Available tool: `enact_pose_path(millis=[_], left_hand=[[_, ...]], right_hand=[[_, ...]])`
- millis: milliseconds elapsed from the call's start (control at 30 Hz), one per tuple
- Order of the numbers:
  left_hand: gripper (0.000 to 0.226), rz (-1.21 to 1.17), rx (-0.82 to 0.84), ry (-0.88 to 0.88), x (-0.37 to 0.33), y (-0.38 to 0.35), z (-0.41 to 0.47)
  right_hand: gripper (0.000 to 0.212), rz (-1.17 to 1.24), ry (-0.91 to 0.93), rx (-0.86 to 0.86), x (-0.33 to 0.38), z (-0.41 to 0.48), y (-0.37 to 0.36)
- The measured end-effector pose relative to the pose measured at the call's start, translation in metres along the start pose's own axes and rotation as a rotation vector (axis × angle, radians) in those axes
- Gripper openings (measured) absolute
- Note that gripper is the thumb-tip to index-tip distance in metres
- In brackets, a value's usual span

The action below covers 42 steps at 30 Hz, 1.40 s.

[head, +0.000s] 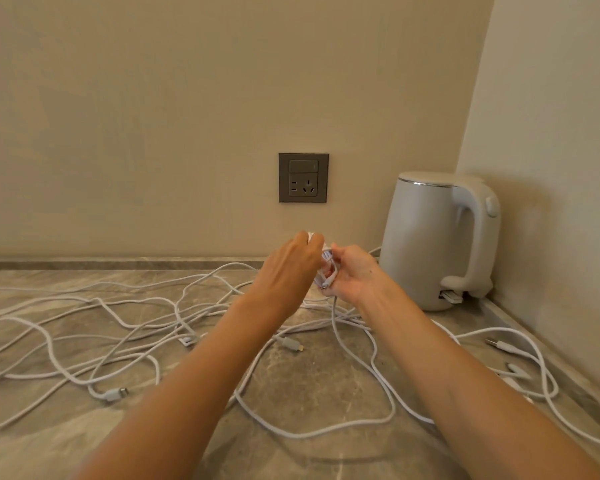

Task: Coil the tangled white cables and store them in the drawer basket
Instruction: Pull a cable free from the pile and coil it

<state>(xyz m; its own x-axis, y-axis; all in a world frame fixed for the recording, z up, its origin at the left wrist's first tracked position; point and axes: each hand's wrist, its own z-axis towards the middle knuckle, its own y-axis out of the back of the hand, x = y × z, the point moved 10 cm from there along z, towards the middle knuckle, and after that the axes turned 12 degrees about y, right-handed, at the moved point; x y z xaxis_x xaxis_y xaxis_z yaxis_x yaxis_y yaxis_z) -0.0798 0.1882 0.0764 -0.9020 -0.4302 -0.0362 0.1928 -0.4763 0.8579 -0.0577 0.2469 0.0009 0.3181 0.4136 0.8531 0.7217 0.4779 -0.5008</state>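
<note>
Two hands: left hand (291,266) and right hand (354,273) meet just left of the kettle (426,244).
Right grip: pinches a small coil (327,271) of white cable.
Left grip: fingers curled on the coil's upper strand.
Loose cables (184,320): tangled across countertop (309,386), left of kettle.

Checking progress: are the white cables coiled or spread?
Mostly spread: white cables sprawl tangled over the counter; left hand and right hand hold a coil.

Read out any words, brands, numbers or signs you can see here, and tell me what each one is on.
No readable text anywhere in this view.
On the white plastic electric kettle: no brand or label shows.
On the dark grey wall socket plate: a tiny red switch mark, too small to read.
On the tangled white cables: no markings.
</note>
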Motion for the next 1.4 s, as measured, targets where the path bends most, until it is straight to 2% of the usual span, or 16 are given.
enact_pose_path(millis=[167, 367, 467, 567, 700, 833, 933, 1000, 1067, 1167, 1300, 1400], left_hand=[[0.024, -0.026, 0.006, -0.051, 0.0, -0.003, 0.001], [0.024, -0.016, 0.005, -0.202, -0.01, -0.001, -0.009], [0.009, -0.203, -0.042, -0.12, 0.002, 0.008, 0.0], [0.016, -0.441, 0.028, 0.035, 0.022, 0.01, 0.009], [0.014, -0.636, 0.123, 0.14, 0.038, 0.003, 0.011], [0.011, -0.717, 0.132, 0.161, 0.042, -0.003, 0.011], [0.026, -0.854, 0.095, 0.195, 0.047, 0.001, 0.01], [0.024, -0.855, 0.088, 0.236, 0.052, 0.0, 0.011], [0.011, -0.776, 0.118, 0.239, 0.053, -0.003, 0.011], [0.016, -0.804, 0.164, 0.193, 0.052, -0.004, 0.012], [0.014, -0.879, 0.099, 0.137, 0.048, 0.005, 0.012], [0.014, -0.863, 0.025, 0.078, 0.036, 0.011, 0.012]], right_hand=[[0.03, -0.029, -0.014, 0.01, -0.003, 0.003, 0.002], [0.029, -0.053, -0.038, 0.02, -0.007, 0.012, 0.004], [0.033, -0.04, -0.022, 0.058, -0.003, 0.016, 0.002], [0.032, 0.0, -0.017, 0.055, -0.003, 0.021, 0.002], [0.032, 0.054, -0.004, 0.069, 0.0, 0.023, 0.001], [0.035, 0.074, -0.014, 0.114, 0.003, 0.02, -0.001], [0.033, 0.065, -0.044, 0.149, 0.001, 0.016, -0.005], [0.033, 0.067, -0.039, 0.164, 0.001, 0.017, -0.007], [0.033, 0.05, -0.023, 0.165, 0.003, 0.018, -0.007], [0.034, 0.032, 0.007, 0.192, 0.007, 0.018, -0.008], [0.034, 0.063, -0.04, 0.212, -0.003, 0.018, -0.012], [0.03, 0.18, -0.109, 0.249, -0.013, 0.014, -0.021]])
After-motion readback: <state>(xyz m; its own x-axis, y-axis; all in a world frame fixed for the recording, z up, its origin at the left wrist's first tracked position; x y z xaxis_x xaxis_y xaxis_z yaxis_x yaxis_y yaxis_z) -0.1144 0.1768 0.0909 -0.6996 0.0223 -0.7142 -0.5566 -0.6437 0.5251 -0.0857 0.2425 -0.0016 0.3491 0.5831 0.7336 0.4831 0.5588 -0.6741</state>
